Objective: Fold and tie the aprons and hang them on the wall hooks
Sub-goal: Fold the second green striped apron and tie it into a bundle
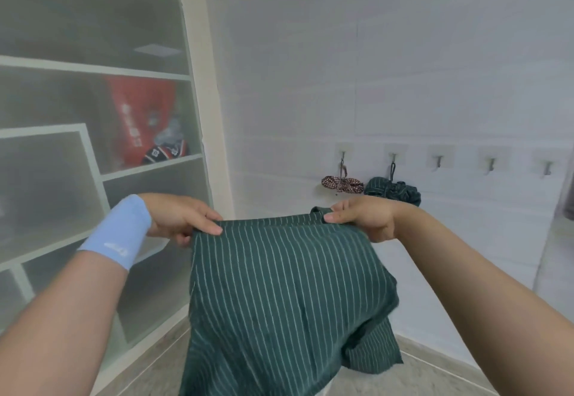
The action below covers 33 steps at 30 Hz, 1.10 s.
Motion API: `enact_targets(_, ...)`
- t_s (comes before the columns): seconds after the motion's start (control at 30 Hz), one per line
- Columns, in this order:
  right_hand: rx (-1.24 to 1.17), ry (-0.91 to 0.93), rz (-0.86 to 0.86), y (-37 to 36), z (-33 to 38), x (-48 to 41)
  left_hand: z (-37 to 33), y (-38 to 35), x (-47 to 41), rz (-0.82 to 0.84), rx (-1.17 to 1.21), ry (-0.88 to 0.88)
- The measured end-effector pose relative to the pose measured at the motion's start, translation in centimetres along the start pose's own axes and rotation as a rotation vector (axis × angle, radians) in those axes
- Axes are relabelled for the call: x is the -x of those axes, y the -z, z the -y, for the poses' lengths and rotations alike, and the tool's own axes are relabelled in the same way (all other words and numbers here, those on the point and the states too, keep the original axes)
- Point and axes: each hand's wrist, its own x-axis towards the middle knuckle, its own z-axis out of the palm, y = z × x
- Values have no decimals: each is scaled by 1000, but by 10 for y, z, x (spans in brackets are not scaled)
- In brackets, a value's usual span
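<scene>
The apron [279,287] hangs in front, held at its top edge between the left hand [180,215] and the right hand [363,217]. Behind it, a row of hooks [438,162] runs along the wall [372,69]. One bundle [343,185] hangs from the leftmost hook, and a second bundle [393,190] from the next. The shelves [93,69] stand left of the wall. On a middle shelf sits a bag [139,116], with what may be cloth [169,150] just to its right.
</scene>
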Motion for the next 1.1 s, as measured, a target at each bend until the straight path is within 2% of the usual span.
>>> enact_targets(0.07, 453, -17, -336, -1, -4, -11, -8, -2, -13, -152, -358, 131)
enact_targets(0.13, 766, 17, -567, -2, -9, -29, -12, -11, -35, -370, -583, 171)
enact_targets(0.27, 893, 11, -737, -10, -24, -59, 5, -33, -76, -797, -732, 188)
enact_targets(0.33, 884, -15, -754, -13, -33, -69, 22, -38, -93, -904, -753, 181)
enact_targets(0.43, 742, -81, -658, -14, -48, -96, 46, -39, -116, -816, -713, 282)
enact_targets(0.53, 460, -193, -488, -13, -68, -131, 68, -35, -142, -536, -580, 442)
enact_targets(0.6, 397, -205, -478, -12, -84, -158, 82, -31, -162, -406, -388, 510)
enact_targets(0.67, 471, -155, -535, -10, -102, -188, 98, -26, -183, -426, -249, 507)
enact_targets(0.73, 524, -126, -593, -7, -119, -219, 120, -21, -210, -559, -239, 432)
enact_targets(0.83, 489, -101, -562, -6, -139, -255, 156, -19, -248, -682, -169, 307)
enact_targets(0.9, 420, -98, -508, -6, -153, -276, 178, -23, -270, -689, -58, 269)
enact_targets(1.1, 391, -242, -415, -12, -217, -323, 244, -51, -325, -573, -19, 325)
